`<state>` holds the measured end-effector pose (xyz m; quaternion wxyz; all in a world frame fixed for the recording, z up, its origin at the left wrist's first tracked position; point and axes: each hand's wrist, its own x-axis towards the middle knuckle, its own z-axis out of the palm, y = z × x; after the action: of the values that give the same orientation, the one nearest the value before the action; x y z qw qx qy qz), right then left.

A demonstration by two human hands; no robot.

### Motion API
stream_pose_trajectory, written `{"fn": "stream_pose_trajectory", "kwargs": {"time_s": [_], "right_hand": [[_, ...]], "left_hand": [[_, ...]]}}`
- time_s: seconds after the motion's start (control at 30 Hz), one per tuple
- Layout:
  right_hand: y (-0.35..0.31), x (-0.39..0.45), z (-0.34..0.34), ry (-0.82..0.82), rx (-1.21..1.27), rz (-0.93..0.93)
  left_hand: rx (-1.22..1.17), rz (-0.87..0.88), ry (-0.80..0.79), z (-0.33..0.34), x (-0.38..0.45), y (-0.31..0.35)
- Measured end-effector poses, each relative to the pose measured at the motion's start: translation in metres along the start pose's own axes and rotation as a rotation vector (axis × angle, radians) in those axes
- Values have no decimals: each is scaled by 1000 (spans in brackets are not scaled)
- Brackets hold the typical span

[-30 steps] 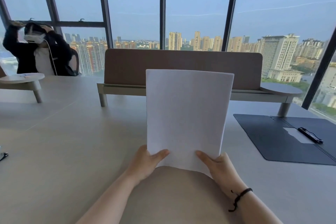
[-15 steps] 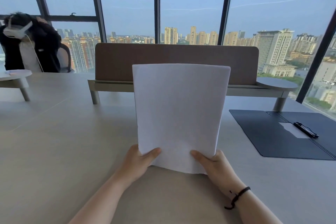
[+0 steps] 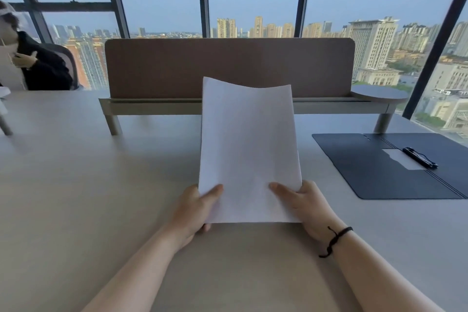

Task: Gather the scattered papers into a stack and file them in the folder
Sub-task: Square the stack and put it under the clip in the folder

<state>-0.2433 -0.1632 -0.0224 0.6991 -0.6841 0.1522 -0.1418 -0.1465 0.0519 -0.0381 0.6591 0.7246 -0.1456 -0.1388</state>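
Bowing white paper stack (image 3: 249, 149), upright

No text, label, brand or number can be read anywhere; the papers (image 3: 249, 149) show a blank white face.

Plain white papers (image 3: 249, 149) without visible print, against a pale beige desk (image 3: 76, 197). A dark navy folder (image 3: 374, 172) bears a white label and black clip (image 3: 420, 157). Brown divider panel (image 3: 228, 66); black wrist cord (image 3: 336, 238).
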Motion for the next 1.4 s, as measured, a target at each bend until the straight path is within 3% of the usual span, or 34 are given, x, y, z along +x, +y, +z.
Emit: {"fn": "stream_pose_trajectory", "kwargs": {"time_s": [0.13, 0.23, 0.3, 0.43, 0.53, 0.7, 0.77, 0.87, 0.97, 1.03, 1.1, 1.17, 1.27, 1.4], "right_hand": [[3, 21, -15, 165, -182, -81], [11, 42, -58, 449, -620, -234], [16, 52, -100, 629, -944, -228], [28, 62, -137, 495, -1339, 209], [27, 61, -119, 422, -1537, 193], [12, 37, -70, 325, -1643, 212], [7, 17, -33, 236, -1671, 95], [-6, -25, 39, 86, -1381, -183], [-10, -46, 84, -100, -1116, -229], [-5, -52, 81, -99, -1116, -322], [4, -53, 57, 1, -1229, -392], [14, -53, 29, 38, -1346, -294], [22, -55, 11, 5, -1350, -7], [21, -52, 33, -77, -1347, -93]], "left_hand": [[-74, 4, -6, 3, 7, -1], [-209, -24, -41, 1, 9, -2], [-273, -47, -25, 3, 10, -1], [-299, -44, 2, 3, 11, -2], [-322, -44, 1, 2, 13, -2], [-380, -36, 12, -2, 12, -3], [-391, -32, 4, -3, 8, 0], [-396, -16, -18, -5, 0, 4], [-362, -22, -35, -11, -13, 5], [-367, -16, -36, -21, -24, 6], [-348, -10, -38, -34, -35, 9], [-305, -12, -42, -47, -42, 10], [-306, -10, -31, -52, -43, 10], [-348, -17, -68, -41, -41, 15]]}}
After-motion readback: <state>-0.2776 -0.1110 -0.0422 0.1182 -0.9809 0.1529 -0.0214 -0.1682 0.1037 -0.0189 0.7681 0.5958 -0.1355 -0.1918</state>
